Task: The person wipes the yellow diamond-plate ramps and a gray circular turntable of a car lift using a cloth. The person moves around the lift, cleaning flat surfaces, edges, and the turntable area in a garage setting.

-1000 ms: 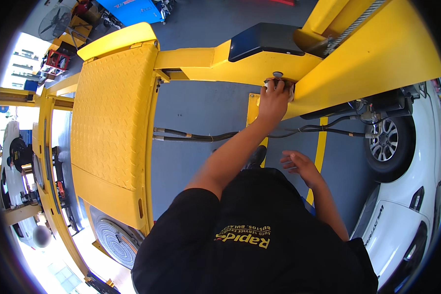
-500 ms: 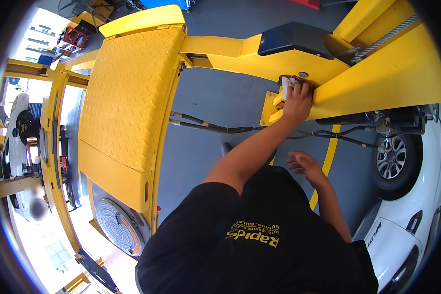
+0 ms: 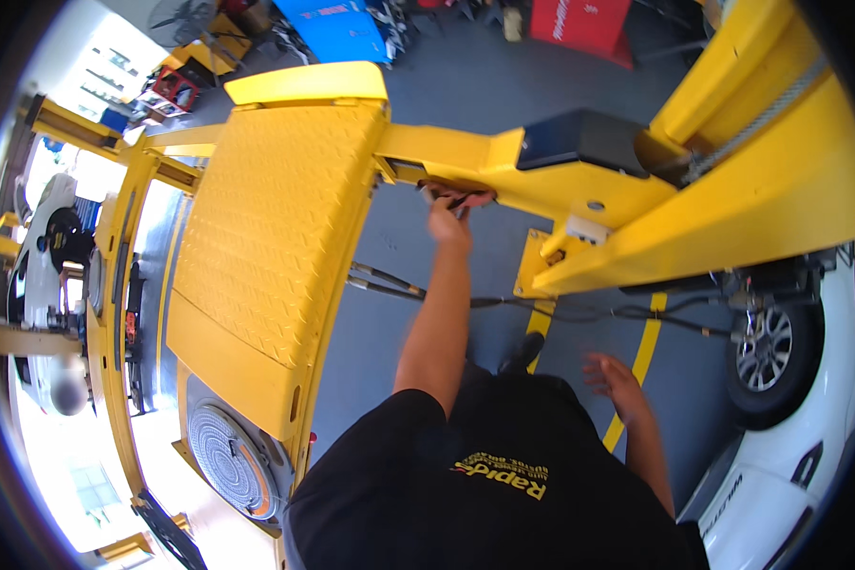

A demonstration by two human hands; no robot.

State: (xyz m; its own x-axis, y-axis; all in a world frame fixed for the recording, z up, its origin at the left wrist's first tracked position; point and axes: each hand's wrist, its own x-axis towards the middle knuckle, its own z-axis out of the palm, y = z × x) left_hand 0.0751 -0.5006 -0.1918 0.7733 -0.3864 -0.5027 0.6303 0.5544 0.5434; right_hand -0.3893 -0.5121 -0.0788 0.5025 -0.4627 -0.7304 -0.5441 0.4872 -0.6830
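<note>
My left hand (image 3: 449, 220) reaches forward to the lower edge of a yellow lift crossbeam (image 3: 437, 142). Its fingers are closed on a crumpled reddish-brown rag (image 3: 478, 198), pressed against the beam's side; folds and shadow hide part of the grip. Over the floor on the right hangs my right hand (image 3: 615, 382), holding nothing, its fingers loosely apart. A small white box-like piece (image 3: 587, 230) sits on the yellow bracket by the post, right of my left hand.
A yellow tread-plate ramp (image 3: 275, 218) stands at the left, with a round turning plate (image 3: 226, 461) on it. Black hoses (image 3: 503, 302) cross below the beam. A white vehicle (image 3: 779, 475) is at the right. Blue (image 3: 332, 28) and red (image 3: 579, 28) panels stand far back.
My left hand has moved left along the beam, from the white piece beside the post to near the ramp, with the rag. The view has shifted; my right hand stays low.
</note>
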